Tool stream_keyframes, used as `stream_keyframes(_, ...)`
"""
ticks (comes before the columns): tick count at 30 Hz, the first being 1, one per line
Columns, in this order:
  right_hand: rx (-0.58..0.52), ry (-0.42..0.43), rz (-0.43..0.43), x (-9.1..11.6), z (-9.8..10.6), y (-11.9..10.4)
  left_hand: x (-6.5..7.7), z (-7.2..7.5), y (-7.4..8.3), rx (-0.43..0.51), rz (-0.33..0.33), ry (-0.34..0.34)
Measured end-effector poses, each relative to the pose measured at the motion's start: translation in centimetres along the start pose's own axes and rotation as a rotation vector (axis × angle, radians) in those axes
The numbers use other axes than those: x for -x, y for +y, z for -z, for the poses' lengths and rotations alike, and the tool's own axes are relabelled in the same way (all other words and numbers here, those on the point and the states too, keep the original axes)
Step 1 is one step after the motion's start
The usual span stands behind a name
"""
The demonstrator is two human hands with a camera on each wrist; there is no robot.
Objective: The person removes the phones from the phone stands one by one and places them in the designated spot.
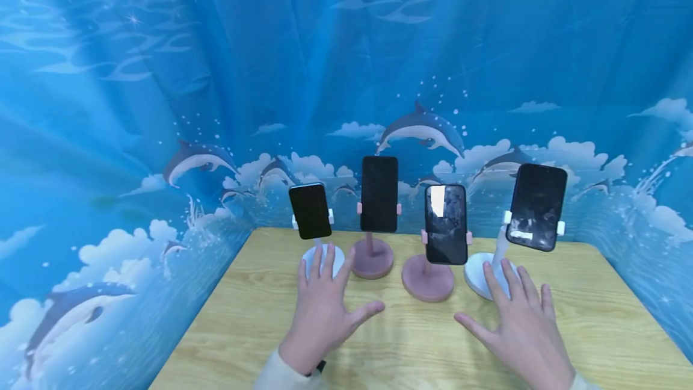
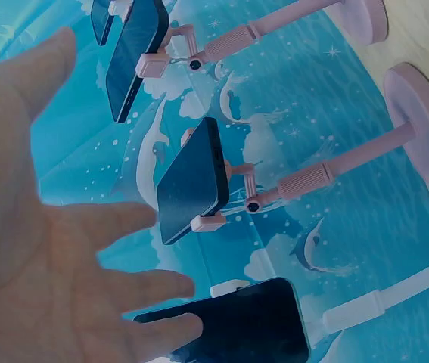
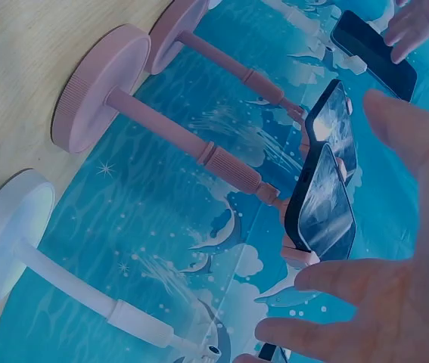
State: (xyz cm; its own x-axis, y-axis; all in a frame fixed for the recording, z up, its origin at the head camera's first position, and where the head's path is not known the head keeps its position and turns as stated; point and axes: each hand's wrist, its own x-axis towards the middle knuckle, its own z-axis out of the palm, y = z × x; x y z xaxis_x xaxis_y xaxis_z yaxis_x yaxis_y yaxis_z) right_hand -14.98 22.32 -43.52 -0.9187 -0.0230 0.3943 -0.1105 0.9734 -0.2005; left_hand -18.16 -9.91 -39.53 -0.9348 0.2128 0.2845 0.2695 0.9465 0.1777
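My left hand (image 1: 323, 312) has its fingers spread, in front of the left white phone stand (image 1: 307, 256), which carries a black phone (image 1: 310, 210). In the left wrist view its fingers overlap that phone; whether they touch cannot be told. My right hand (image 1: 522, 330), also spread and holding nothing, is in front of the right white stand (image 1: 476, 272) with a tilted dark phone (image 1: 537, 206). Between them, one pink stand (image 1: 373, 257) holds an upright black phone (image 1: 379, 194), and another pink stand (image 1: 428, 280) holds a phone with a bright reflection (image 1: 446, 227).
The stands are lined up on a light wooden table (image 1: 227, 312). Behind and at the sides hangs a blue cloth (image 1: 325, 77) printed with dolphins and clouds. A small dark item (image 1: 320, 367) shows at my left cuff.
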Motion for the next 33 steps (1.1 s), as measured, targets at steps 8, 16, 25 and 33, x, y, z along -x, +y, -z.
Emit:
stream_keyframes(8,-0.003,0.093,0.023,0.0,0.4,-0.4,-0.8,1.4,-0.8,0.083,-0.048,0.273)
stream_keyframes(16,-0.021,0.11,0.027,0.0,0.9,-0.5,-2.2,2.3,-3.1,0.279,-0.069,0.622)
stream_keyframes(25,-0.031,0.154,0.046,-0.2,1.2,-0.1,-5.4,1.9,-6.5,0.632,0.147,0.546)
stream_keyframes(33,-0.062,0.145,0.035,0.0,1.3,0.2,-7.2,0.5,-10.5,1.004,0.296,0.295)
